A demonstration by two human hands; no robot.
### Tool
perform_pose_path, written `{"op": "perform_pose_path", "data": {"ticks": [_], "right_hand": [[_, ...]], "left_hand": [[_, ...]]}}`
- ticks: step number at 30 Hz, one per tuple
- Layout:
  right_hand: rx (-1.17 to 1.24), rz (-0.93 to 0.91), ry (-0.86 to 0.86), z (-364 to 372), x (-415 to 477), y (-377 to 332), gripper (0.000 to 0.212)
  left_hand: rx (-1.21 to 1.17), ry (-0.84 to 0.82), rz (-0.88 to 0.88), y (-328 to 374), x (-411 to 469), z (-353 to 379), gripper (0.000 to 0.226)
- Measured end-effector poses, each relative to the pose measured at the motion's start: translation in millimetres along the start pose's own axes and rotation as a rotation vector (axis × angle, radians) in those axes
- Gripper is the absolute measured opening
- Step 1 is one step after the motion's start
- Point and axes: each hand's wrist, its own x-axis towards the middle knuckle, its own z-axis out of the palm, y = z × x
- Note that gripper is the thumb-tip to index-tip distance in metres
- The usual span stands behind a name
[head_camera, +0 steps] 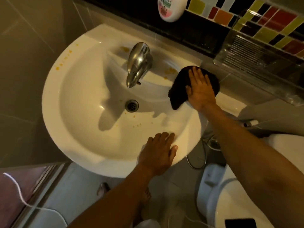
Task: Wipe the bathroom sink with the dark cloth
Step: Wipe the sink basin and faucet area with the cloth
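Note:
A white round sink fills the middle of the view, with a chrome tap at its back and a metal drain in the bowl. Yellow-orange spots dot the left rim, the ledge by the tap and the bowl near the drain. The dark cloth lies on the sink's right rim. My right hand presses flat on top of it, fingers spread. My left hand rests palm down on the front rim, holding nothing.
A white container stands on the black ledge behind the sink. A clear ribbed tray sits at the right under coloured tiles. A white toilet with a dark phone on it is at lower right. A hose hangs under the sink.

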Motion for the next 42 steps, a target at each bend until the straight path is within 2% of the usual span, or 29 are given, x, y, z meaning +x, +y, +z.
{"op": "perform_pose_path", "data": {"ticks": [5, 9, 13, 17, 20, 24, 29, 32, 34, 37, 39, 40, 42], "right_hand": [[0.174, 0.139, 0.017, 8, -95, 1, 0.056], [0.098, 0.184, -0.006, 6, -74, -1, 0.057], [-0.06, 0.087, 0.003, 3, -13, -10, 0.058], [-0.164, -0.134, -0.012, 4, 35, -24, 0.057], [-0.192, -0.296, -0.057, 11, 69, -61, 0.056], [-0.104, -0.297, -0.063, 19, 88, -88, 0.056], [-0.103, -0.31, -0.07, 18, 87, -85, 0.056], [-0.071, -0.286, -0.085, 16, 78, -81, 0.055], [-0.051, -0.262, -0.079, 15, 65, -72, 0.054], [-0.119, -0.175, -0.081, 12, 34, -51, 0.055], [-0.144, -0.077, -0.053, 9, 4, -35, 0.056], [-0.124, -0.025, -0.029, 8, -11, -28, 0.057], [-0.054, 0.087, 0.003, 5, -39, -19, 0.055]], "left_hand": [[-0.032, 0.01, 0.005, 2, -2, 0, 0.056], [-0.041, 0.031, -0.004, 0, -2, 4, 0.058], [-0.049, 0.044, -0.001, 3, -1, 4, 0.057], [-0.09, 0.091, 0.002, 2, -4, 1, 0.05], [-0.138, 0.089, 0.023, 1, -1, -1, 0.047], [-0.138, 0.132, 0.032, 2, 0, -2, 0.042], [-0.134, 0.07, 0.008, 0, -2, -4, 0.045], [-0.222, 0.03, -0.008, -3, -2, -18, 0.049], [-0.228, 0.143, 0.016, -6, 7, -39, 0.045], [-0.116, 0.478, 0.103, -13, 44, -97, 0.032], [0.022, 0.677, 0.104, -26, 78, -144, 0.033], [0.072, 0.725, 0.074, -34, 94, -165, 0.037], [0.156, 0.624, -0.034, -52, 121, -195, 0.047]]}}
